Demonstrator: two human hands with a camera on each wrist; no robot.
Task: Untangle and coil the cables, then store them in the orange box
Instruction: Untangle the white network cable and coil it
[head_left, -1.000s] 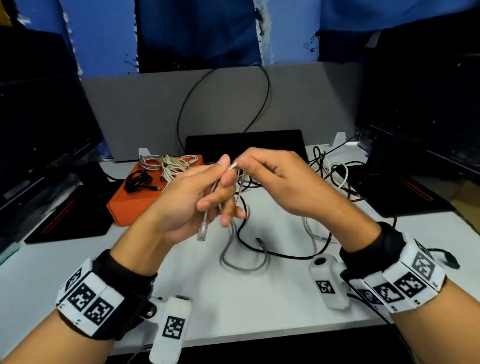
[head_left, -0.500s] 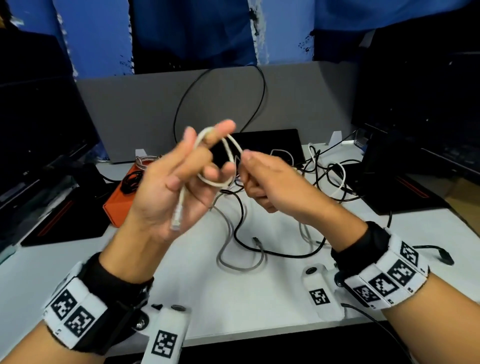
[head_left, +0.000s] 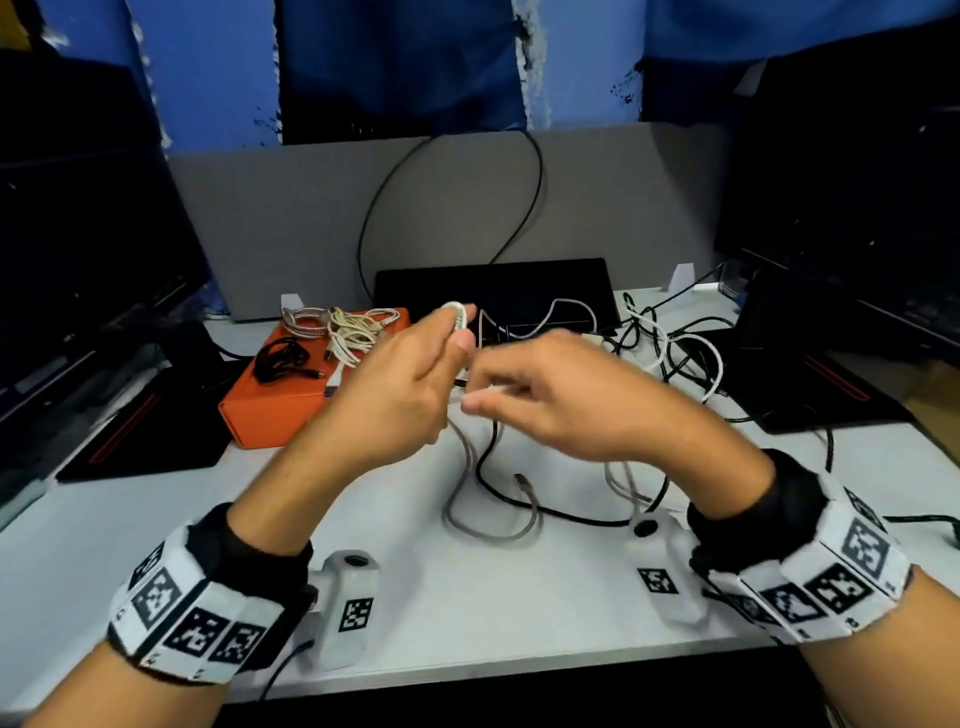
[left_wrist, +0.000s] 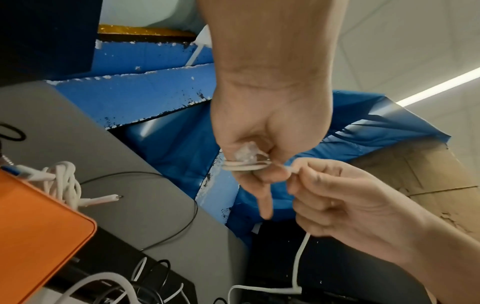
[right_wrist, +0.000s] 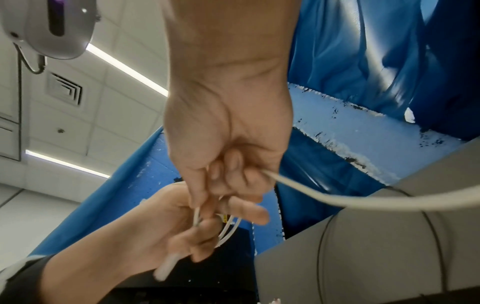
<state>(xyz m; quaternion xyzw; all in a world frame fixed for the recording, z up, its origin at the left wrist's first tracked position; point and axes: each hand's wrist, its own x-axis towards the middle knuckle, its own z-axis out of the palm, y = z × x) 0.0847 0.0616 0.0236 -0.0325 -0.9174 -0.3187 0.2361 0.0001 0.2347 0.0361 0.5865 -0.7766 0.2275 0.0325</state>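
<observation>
Loops of white cable (left_wrist: 245, 166) now ring your left hand (head_left: 395, 395); your right hand (head_left: 566, 400) pinches the slack, so coiling has begun.

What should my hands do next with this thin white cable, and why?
Probably wrap another loop: the left hand already holds a few turns of the thin white cable around its fingers, while the right hand pinches the slack, which trails down, uncoiled.
</observation>
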